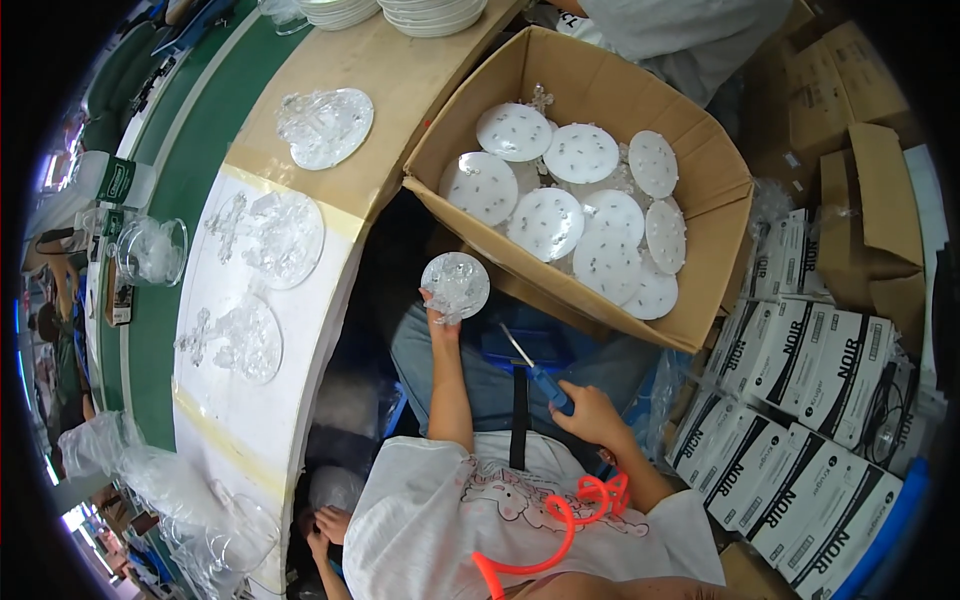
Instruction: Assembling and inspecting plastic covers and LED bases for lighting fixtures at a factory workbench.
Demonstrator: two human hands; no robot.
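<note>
2 hands work over the lap. The left hand [440,318] has its fingers pinched on the lower edge of a round clear plastic disc [456,283], holding it up in front of the cardboard box [590,85]; small clear parts sit on the disc's face. The right hand [592,415] is closed around the blue handle of a thin tool [532,368], whose metal tip points up and left toward the disc without touching it. An orange coiled hose [565,520] curls just beside the right wrist, over the white printed shirt [440,510].

Beyond the hands, the open box holds about 10 white round discs [546,223] with small studs, lying overlapped. To the left, the curved white worktable [225,400] bears 4 clear disc assemblies [285,238] in a row, beside a green belt [180,190]. To the right, black-and-white cartons [810,400] are stacked.
</note>
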